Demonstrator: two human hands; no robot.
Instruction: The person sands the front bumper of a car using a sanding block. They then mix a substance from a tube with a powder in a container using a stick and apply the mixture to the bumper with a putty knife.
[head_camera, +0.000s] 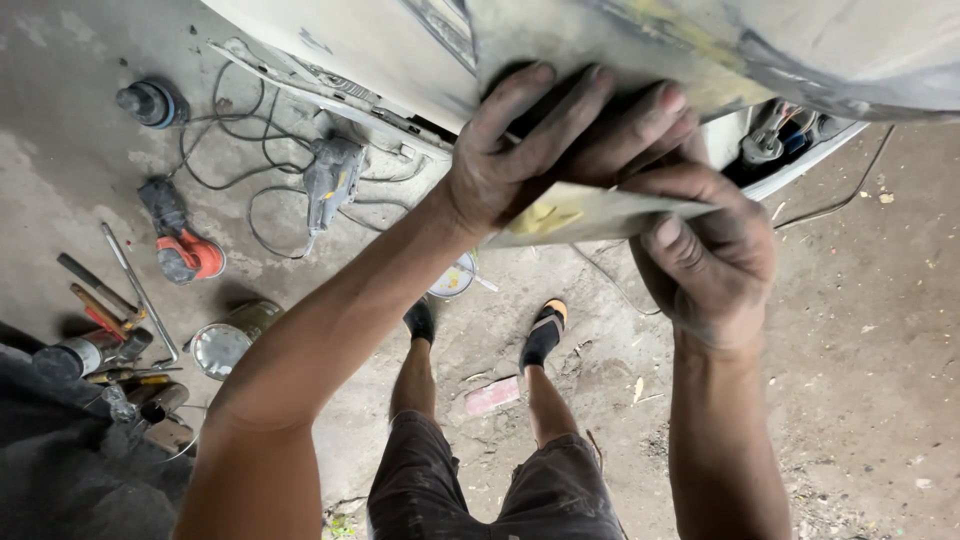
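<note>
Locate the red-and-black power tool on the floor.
In the head view the red-and-black tool lies on the concrete floor at the left, beside the grey sander, its cable looping between them, above the open tin can.
</note>
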